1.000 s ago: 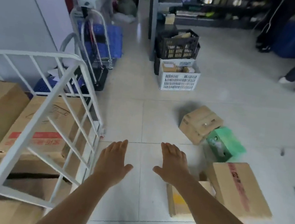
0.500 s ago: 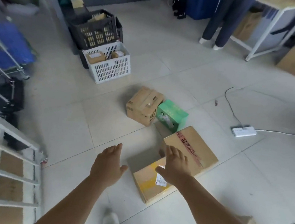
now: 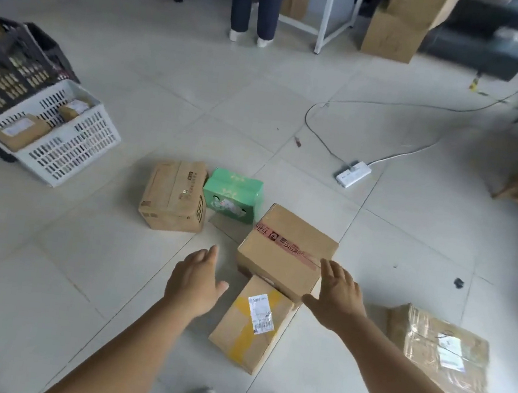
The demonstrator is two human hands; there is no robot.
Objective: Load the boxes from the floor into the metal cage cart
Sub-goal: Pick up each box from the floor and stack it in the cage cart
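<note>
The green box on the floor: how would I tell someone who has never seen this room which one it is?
Start at the white slotted basket on the left and look right to the cluster of boxes on the tiled floor. The green box is wedged between the brown carton and the red-taped carton. It is the smallest and the only one not brown cardboard.

- Your left hand [image 3: 194, 281] has bare grey tiled floor [image 3: 86, 260] beneath it and to its left.
- The red-taped brown cardboard box [image 3: 287, 248] sits between your two hands, resting partly on the yellow-taped flat cardboard box [image 3: 252, 323].
- Your right hand [image 3: 338, 296] is at that box's right edge, with bare tile to its right.
- Beyond, a brown printed carton [image 3: 174, 197] and a green printed box [image 3: 233, 196] touch, closing the far side.
- A plastic-wrapped flat parcel [image 3: 439, 350] lies on the floor to the right.
</note>
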